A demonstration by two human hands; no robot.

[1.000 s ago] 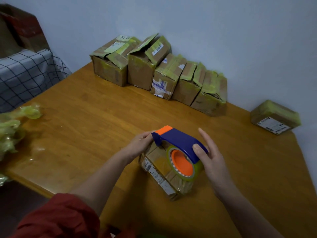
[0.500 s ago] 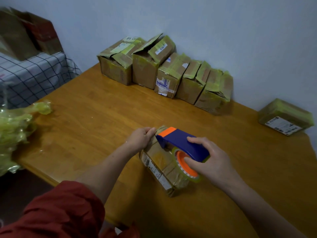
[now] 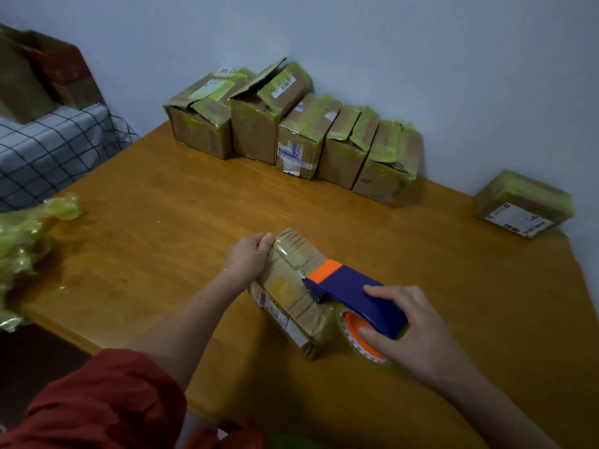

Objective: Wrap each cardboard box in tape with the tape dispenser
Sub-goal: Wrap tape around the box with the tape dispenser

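Note:
A small cardboard box (image 3: 291, 286) with white labels lies on the wooden table (image 3: 162, 247) in front of me. My left hand (image 3: 249, 257) grips its far left end, thumb pressing a clear tape end against the top. My right hand (image 3: 418, 335) grips the blue and orange tape dispenser (image 3: 353, 286), whose orange-cored roll hangs past the box's near right end. The dispenser's nose rests on the middle of the box top, and a shiny strip of tape runs from it back to my left thumb.
Several taped boxes (image 3: 291, 124) lean in a row against the back wall. Another flat box (image 3: 522, 205) sits at the far right corner. Crumpled yellow-green tape (image 3: 22, 241) lies at the left table edge, beside a checked cloth (image 3: 52, 147).
My right hand has pulled the dispenser toward me and to the right along the box top, laying tape. My left hand keeps holding the far end. The view has shifted.

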